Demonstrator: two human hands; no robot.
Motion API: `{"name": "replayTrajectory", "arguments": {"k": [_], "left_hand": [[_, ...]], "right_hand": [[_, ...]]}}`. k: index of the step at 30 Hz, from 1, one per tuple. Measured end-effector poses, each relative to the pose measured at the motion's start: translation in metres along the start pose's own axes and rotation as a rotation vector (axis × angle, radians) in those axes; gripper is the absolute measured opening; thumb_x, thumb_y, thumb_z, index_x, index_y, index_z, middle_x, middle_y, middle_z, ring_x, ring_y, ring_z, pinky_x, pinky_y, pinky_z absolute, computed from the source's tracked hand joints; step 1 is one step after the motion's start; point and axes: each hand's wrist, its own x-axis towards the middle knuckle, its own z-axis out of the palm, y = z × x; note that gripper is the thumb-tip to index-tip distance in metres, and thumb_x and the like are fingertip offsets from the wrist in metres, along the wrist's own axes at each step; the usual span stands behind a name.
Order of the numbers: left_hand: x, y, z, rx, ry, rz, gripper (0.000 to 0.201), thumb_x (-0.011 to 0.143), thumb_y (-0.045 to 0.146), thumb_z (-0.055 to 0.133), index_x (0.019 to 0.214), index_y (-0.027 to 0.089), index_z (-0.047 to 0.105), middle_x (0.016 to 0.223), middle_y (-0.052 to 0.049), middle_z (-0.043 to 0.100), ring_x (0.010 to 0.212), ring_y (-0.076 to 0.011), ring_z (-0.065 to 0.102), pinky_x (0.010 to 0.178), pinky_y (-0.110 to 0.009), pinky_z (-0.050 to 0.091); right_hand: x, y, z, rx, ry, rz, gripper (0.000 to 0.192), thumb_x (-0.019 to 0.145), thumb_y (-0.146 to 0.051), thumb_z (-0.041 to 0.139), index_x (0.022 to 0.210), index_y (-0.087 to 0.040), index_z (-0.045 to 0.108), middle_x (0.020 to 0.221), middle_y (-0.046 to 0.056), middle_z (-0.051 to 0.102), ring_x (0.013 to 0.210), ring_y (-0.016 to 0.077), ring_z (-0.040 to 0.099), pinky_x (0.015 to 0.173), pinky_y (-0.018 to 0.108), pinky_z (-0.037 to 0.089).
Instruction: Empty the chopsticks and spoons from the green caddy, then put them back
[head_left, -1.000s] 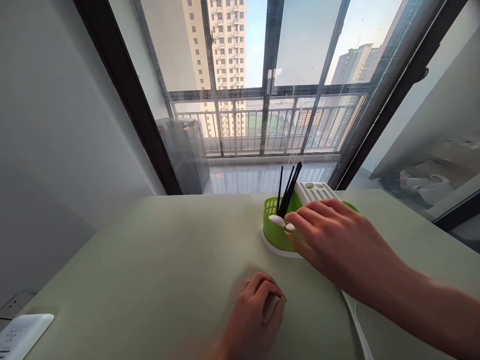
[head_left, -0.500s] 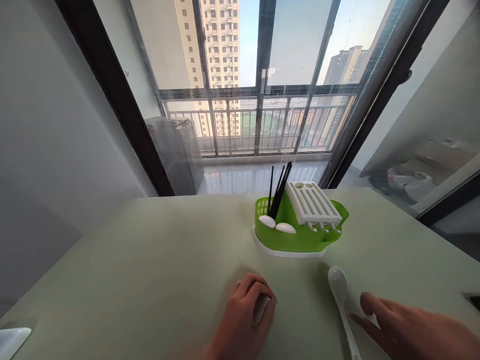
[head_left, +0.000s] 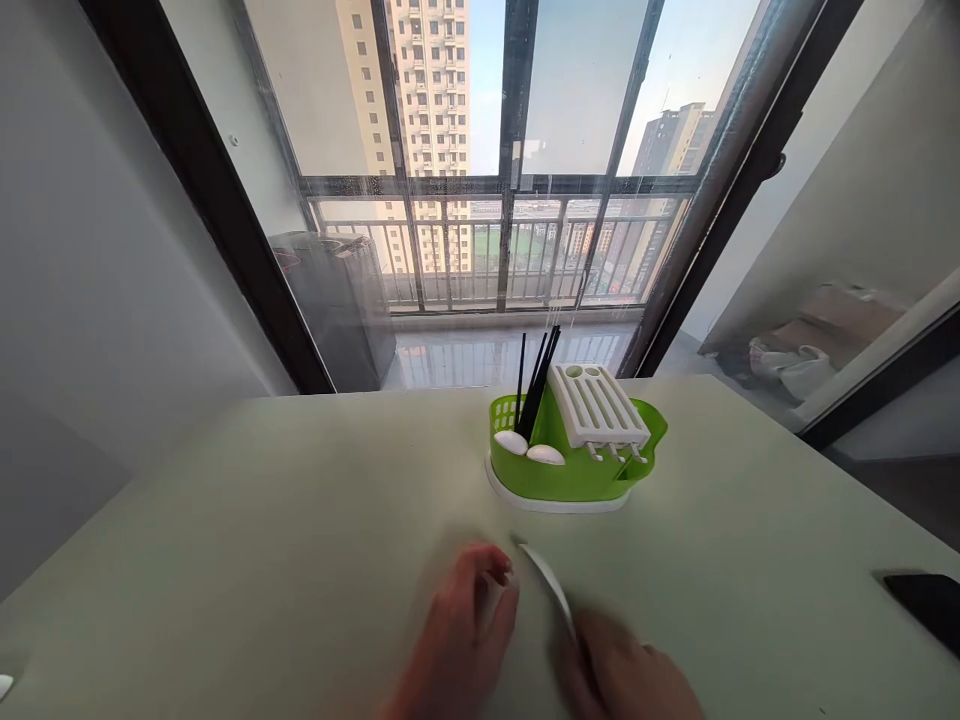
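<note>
My right hand, blurred by motion, is closed around the handle of a white spoon. Its bowl end points up and left, seen edge-on just over the table. Beside it, to the left, my left hand is curled with thumb and fingertips together; the loop they form shows nothing held. Beyond both hands stands a green cutlery holder with a white base and a slotted white top. Black chopsticks lean in its left part, where two white oval pieces sit at the front wall.
A pale green table fills the foreground. A black object lies at its right, and a white tip shows at the far left edge. Behind the table, glass doors with dark frames face a balcony.
My right hand has taken hold of the spoon from the table and brought it left, towards my left hand. The view has turned slightly right, showing more of the black object.
</note>
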Motion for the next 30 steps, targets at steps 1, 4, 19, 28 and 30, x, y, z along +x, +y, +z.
{"name": "replayTrajectory", "arguments": {"k": [1, 4, 19, 28, 30], "left_hand": [[0.0, -0.001, 0.001, -0.024, 0.056, -0.011, 0.014, 0.101, 0.03, 0.052, 0.113, 0.024, 0.054, 0.108, -0.007, 0.065, 0.097, -0.0196, 0.066, 0.091, -0.035, 0.053], [0.0, -0.003, 0.002, -0.048, 0.181, -0.063, 0.027, 0.102, 0.037, 0.049, 0.125, 0.024, 0.047, 0.115, -0.008, 0.062, 0.094, -0.0187, 0.066, 0.091, -0.035, 0.053], [0.008, 0.014, -0.019, -0.145, -0.043, -0.194, 0.043, 0.105, 0.056, 0.033, 0.093, 0.024, 0.059, 0.058, 0.005, 0.045, 0.052, -0.0147, 0.047, 0.051, -0.024, 0.037], [0.032, 0.089, -0.103, 0.05, 0.492, 0.045, 0.03, 0.105, 0.05, 0.043, 0.111, 0.024, 0.056, 0.075, 0.005, 0.064, 0.047, -0.0116, 0.055, 0.056, -0.028, 0.048], [0.048, 0.115, -0.118, 0.155, 0.623, 0.061, 0.026, 0.104, 0.048, 0.045, 0.11, 0.025, 0.056, 0.08, 0.004, 0.066, 0.051, -0.0124, 0.058, 0.061, -0.03, 0.049]], "right_hand": [[0.003, -0.005, 0.001, 0.056, -0.01, -0.042, 0.026, 0.101, -0.033, 0.042, 0.085, -0.025, 0.061, 0.077, 0.007, 0.074, 0.065, 0.0241, 0.072, 0.054, 0.03, 0.036], [0.011, -0.018, -0.006, 0.292, -0.061, -0.129, 0.034, 0.102, -0.045, 0.041, 0.083, -0.024, 0.06, 0.077, 0.005, 0.071, 0.068, 0.0206, 0.066, 0.06, 0.028, 0.04], [0.046, -0.014, -0.041, 0.978, -0.528, -0.255, 0.049, 0.095, -0.064, 0.051, 0.072, -0.021, 0.045, 0.066, -0.006, 0.037, 0.062, 0.0101, 0.036, 0.055, 0.024, 0.026], [0.056, -0.003, -0.04, 1.344, -0.593, -0.275, 0.042, 0.095, -0.061, 0.056, 0.079, -0.023, 0.05, 0.042, -0.011, 0.044, 0.037, 0.0076, 0.03, 0.042, 0.023, 0.024], [0.056, -0.006, -0.045, 1.336, -0.597, -0.3, 0.04, 0.094, -0.058, 0.058, 0.079, -0.022, 0.051, 0.043, -0.01, 0.047, 0.038, 0.0075, 0.032, 0.043, 0.023, 0.026]]}}
